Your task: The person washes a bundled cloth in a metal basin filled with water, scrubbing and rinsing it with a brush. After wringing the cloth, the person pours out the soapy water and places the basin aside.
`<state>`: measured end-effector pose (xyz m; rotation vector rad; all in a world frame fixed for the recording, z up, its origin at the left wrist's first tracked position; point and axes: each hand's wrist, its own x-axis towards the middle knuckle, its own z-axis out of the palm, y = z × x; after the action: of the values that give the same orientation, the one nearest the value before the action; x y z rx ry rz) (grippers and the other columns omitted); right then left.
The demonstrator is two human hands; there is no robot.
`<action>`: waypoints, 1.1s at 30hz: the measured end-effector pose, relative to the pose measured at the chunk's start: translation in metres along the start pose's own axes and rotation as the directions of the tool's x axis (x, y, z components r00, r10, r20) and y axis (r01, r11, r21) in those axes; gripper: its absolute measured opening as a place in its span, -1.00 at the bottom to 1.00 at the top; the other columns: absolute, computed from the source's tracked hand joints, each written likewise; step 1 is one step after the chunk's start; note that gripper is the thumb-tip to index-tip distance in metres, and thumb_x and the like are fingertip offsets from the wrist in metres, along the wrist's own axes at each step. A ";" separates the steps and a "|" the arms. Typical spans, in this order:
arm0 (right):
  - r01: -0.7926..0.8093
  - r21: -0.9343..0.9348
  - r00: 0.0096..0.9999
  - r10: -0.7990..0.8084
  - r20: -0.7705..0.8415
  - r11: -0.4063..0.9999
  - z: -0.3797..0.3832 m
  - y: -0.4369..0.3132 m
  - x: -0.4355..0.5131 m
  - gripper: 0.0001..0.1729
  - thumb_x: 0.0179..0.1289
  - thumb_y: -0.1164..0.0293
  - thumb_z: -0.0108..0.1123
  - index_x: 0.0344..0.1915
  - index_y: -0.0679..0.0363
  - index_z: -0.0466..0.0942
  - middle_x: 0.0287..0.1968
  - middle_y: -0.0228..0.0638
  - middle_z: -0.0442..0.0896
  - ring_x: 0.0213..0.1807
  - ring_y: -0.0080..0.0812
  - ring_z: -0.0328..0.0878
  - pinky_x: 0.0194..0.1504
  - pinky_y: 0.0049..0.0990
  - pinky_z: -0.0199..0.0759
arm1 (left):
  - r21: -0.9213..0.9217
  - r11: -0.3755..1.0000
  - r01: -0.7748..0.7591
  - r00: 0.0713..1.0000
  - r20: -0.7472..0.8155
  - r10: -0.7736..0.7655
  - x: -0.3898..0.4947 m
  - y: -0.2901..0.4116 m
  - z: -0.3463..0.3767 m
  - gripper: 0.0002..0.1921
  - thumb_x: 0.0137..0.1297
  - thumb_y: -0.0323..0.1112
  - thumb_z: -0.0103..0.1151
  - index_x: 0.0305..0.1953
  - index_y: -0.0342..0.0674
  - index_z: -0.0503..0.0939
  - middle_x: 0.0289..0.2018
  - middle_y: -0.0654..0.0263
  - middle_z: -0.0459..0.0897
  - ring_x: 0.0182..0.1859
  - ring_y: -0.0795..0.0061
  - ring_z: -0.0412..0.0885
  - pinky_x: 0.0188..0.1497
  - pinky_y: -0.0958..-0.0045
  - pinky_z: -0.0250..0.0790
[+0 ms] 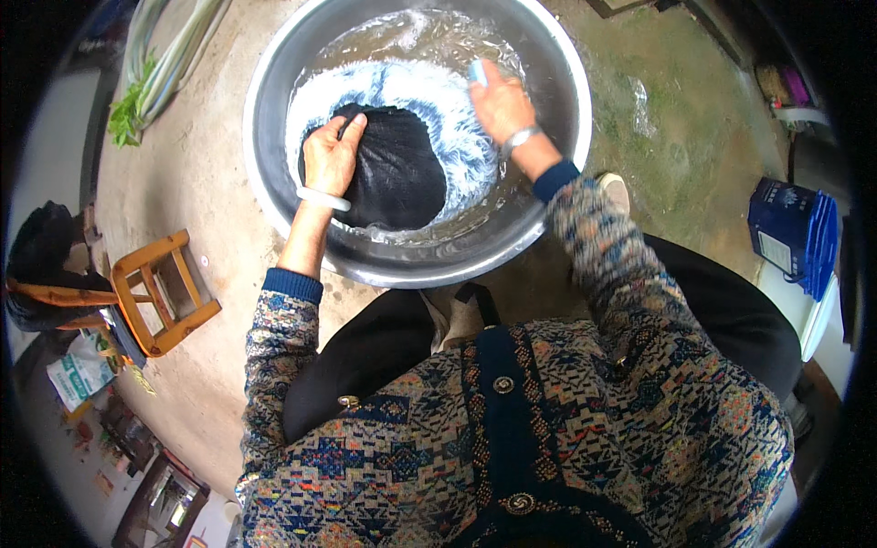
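Note:
A large round metal basin [574, 123] of water stands on the floor in front of me. In it floats or lies a pale blue and white furry textile [466, 154], with wet black fabric [394, 171] at its left and lower part. My left hand [331, 156] pinches the upper left edge of the black fabric between thumb and fingers. Over the right part of the furry textile, my right hand [501, 103] is closed around a small light blue object [478, 72], mostly hidden by the fingers; it may be a bar of soap.
A wooden chair or stool [164, 294] lies near the left side. Leafy green stalks [154, 85] rest on the floor at the upper left. To the right are a dark blue bag [788, 229] and a pale shoe [614, 192] beside the basin.

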<state>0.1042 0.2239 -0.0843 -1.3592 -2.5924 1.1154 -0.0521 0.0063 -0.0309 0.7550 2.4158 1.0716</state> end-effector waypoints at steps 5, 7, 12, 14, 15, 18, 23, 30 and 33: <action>0.321 -0.139 0.946 -0.325 -0.005 0.937 0.036 -0.034 -0.055 -0.43 0.32 0.13 -0.07 0.32 -0.09 0.27 -0.04 0.29 0.42 -0.05 0.21 0.49 -0.12 -0.02 0.48 | 0.020 0.997 -0.073 0.996 -0.046 0.074 0.007 -0.002 0.008 -0.64 0.25 -0.10 0.22 -0.32 -0.37 0.58 -0.53 0.03 0.58 -0.46 0.38 0.48 -0.26 0.33 0.37; 0.287 -0.158 0.958 -0.285 0.035 0.945 0.028 -0.021 -0.030 -0.43 0.32 0.13 -0.11 0.33 -0.10 0.24 0.01 0.28 0.44 -0.03 0.18 0.51 -0.15 -0.04 0.50 | -0.003 0.998 -0.067 0.996 0.053 0.067 -0.005 0.017 0.009 -0.65 0.25 -0.12 0.24 -0.32 -0.39 0.58 -0.59 0.06 0.53 -0.50 0.46 0.43 -0.33 0.37 0.36; -0.005 -0.238 0.985 0.046 0.165 0.971 0.024 0.045 0.039 -0.47 0.30 0.13 -0.12 0.24 0.02 0.34 0.11 0.12 0.50 0.16 0.08 0.45 0.18 -0.14 0.31 | -0.095 0.995 -0.001 1.000 -0.002 0.001 0.008 0.003 0.004 -0.61 0.23 -0.11 0.26 -0.25 -0.43 0.61 -0.52 0.12 0.62 -0.41 0.50 0.49 -0.24 0.42 0.37; -0.088 -0.144 0.976 0.115 0.187 0.986 0.022 0.053 0.056 -0.47 0.30 0.14 -0.12 0.22 0.06 0.35 0.10 0.16 0.50 0.18 0.11 0.43 0.20 -0.14 0.30 | -0.176 0.982 0.072 0.992 -0.086 -0.088 0.013 -0.008 0.006 -0.54 0.20 -0.12 0.31 -0.13 -0.49 0.62 -0.37 0.22 0.70 -0.27 0.48 0.58 -0.10 0.47 0.39; -0.129 -0.094 0.969 0.146 0.200 0.987 0.019 0.049 0.059 -0.48 0.30 0.14 -0.11 0.21 0.07 0.35 0.10 0.17 0.50 0.19 0.12 0.42 0.20 -0.13 0.29 | -0.255 0.961 0.109 0.991 -0.051 -0.126 0.013 -0.002 0.003 -0.59 0.21 -0.17 0.30 -0.15 -0.48 0.61 -0.36 0.26 0.68 -0.27 0.52 0.56 -0.12 0.52 0.37; -0.053 0.208 0.993 0.030 0.112 0.977 0.012 0.023 0.025 -0.44 0.30 0.11 -0.09 0.25 0.06 0.29 0.02 0.24 0.51 0.13 0.17 0.44 0.12 -0.06 0.36 | -0.410 0.892 0.193 0.979 0.027 -0.200 0.010 0.011 -0.002 -0.69 0.24 -0.27 0.29 -0.17 -0.45 0.61 -0.32 0.34 0.63 -0.26 0.61 0.51 -0.15 0.62 0.34; 0.012 0.011 0.996 -0.013 0.093 1.000 0.030 -0.004 -0.015 -0.47 0.32 0.09 -0.12 0.25 -0.02 0.27 0.05 0.28 0.43 0.06 0.24 0.47 0.09 -0.04 0.37 | -0.259 0.958 0.126 0.992 0.006 -0.129 0.016 -0.014 0.001 -0.72 0.23 -0.29 0.29 -0.17 -0.40 0.62 -0.31 0.37 0.63 -0.24 0.62 0.51 -0.15 0.62 0.33; -0.237 0.157 0.964 0.211 0.163 0.959 0.043 0.049 0.043 -0.34 0.25 0.08 -0.08 0.23 0.29 0.35 0.19 0.17 0.43 0.26 0.06 0.35 0.28 -0.25 0.21 | -0.008 0.999 0.041 0.999 0.021 -0.041 0.021 0.020 -0.009 -0.66 0.26 -0.23 0.25 -0.12 -0.42 0.54 -0.28 0.17 0.65 -0.22 0.36 0.59 -0.10 0.43 0.40; -0.269 0.297 0.962 0.240 0.132 0.916 0.041 0.046 0.039 -0.25 0.25 0.09 0.04 0.30 0.36 0.24 0.29 0.11 0.33 0.35 -0.01 0.25 0.34 -0.32 0.11 | 0.483 0.764 -0.427 0.844 -0.090 0.529 0.000 0.054 -0.003 -0.56 0.14 -0.27 0.31 0.00 -0.35 0.45 -0.13 -0.01 0.58 -0.06 0.00 0.52 0.06 0.15 0.33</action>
<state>0.0993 0.2451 -0.1539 -1.6288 -2.2053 1.5814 -0.0369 0.0346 0.0123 1.5639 2.7819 0.7901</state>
